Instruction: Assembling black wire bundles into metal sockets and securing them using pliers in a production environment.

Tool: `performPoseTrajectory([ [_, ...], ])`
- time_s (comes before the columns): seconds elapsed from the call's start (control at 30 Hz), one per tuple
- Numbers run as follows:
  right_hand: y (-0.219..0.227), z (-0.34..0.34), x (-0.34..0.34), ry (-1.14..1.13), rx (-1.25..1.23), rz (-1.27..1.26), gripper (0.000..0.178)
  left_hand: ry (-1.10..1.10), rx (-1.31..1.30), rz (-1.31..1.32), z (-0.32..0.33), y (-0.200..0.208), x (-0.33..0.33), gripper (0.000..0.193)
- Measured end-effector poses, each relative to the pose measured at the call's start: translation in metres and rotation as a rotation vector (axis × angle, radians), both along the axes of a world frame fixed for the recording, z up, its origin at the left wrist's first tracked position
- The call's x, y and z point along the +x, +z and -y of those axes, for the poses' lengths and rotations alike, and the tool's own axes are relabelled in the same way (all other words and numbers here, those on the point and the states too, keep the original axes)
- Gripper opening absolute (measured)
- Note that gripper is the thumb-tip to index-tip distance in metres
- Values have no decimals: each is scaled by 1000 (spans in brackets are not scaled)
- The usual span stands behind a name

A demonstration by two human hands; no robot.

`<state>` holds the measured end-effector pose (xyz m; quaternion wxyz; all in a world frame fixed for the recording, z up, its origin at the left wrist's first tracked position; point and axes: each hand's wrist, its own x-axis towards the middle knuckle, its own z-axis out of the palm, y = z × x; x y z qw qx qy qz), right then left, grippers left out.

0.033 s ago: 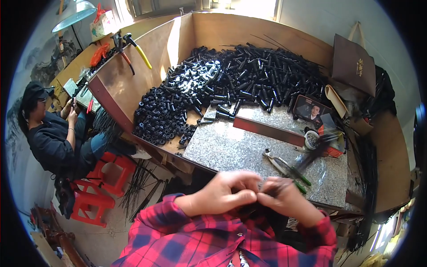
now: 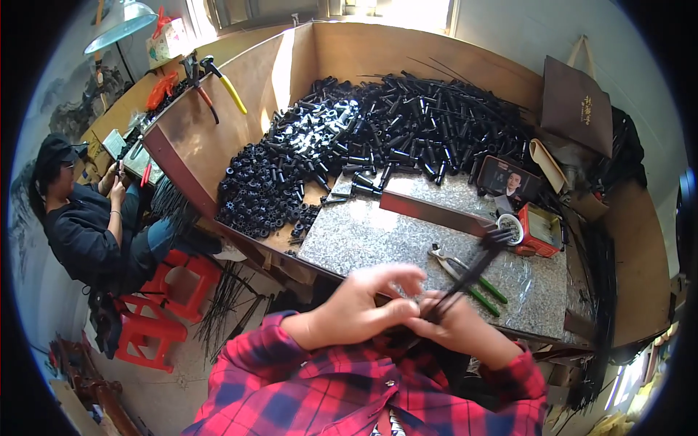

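Note:
My right hand [image 2: 459, 325] is closed around a bundle of thin black rods [image 2: 474, 273]. The rods slant up and away to the right, with thicker black ends at the top. My left hand [image 2: 367, 309] is beside it, index finger raised and curved away from the thumb. Its thumb tip meets the right hand's fingers, and I make out nothing held in it. Green-handled pliers [image 2: 465, 280] lie on the speckled stone slab [image 2: 363, 236] just beyond my hands.
Black tubular parts [image 2: 414, 120] and small black ring-like pieces [image 2: 258, 192] heap behind the slab. A metal bar [image 2: 436, 213], a white cup [image 2: 511, 229] and a red box [image 2: 539, 231] stand nearby. Wooden walls [image 2: 407, 45] enclose the bench. A co-worker [image 2: 83, 211] sits at left by red stools [image 2: 149, 334].
The rod bundle in my right hand has swung left, uncovering more of the red box. My left index finger has lifted, and its fingers have spread from the thumb.

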<state>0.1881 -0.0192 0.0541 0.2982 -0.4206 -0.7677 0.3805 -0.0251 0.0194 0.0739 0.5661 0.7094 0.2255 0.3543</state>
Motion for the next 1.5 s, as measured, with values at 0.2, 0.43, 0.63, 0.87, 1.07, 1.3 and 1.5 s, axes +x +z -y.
performPoseTrajectory([
  [0.2, -32, -11, -27, 93, -165, 134, 32, 136, -78, 396, -24, 38, -2, 59],
  [0.43, -52, -11, -29, 174, -194, 107, 34, -11, -174, 465, -42, 36, -7, 15],
  [0.63, 43, -30, -13, 296, -42, 52, 33, -103, -189, 345, -40, 47, -7, 10],
  [0.87, 50, -52, -19, 62, -36, -333, 13, 65, -177, 355, -37, 43, 4, 10],
  [1.07, 48, -48, -25, -16, -164, -462, 7, 224, -50, 304, -40, 47, 3, 12],
  [1.3, 37, -46, -36, -61, -185, -559, 15, 154, -17, 180, -43, 51, -7, 11],
  [1.5, 37, -53, -45, -163, -231, -660, 7, 485, 272, 188, -87, 26, -20, 22],
])
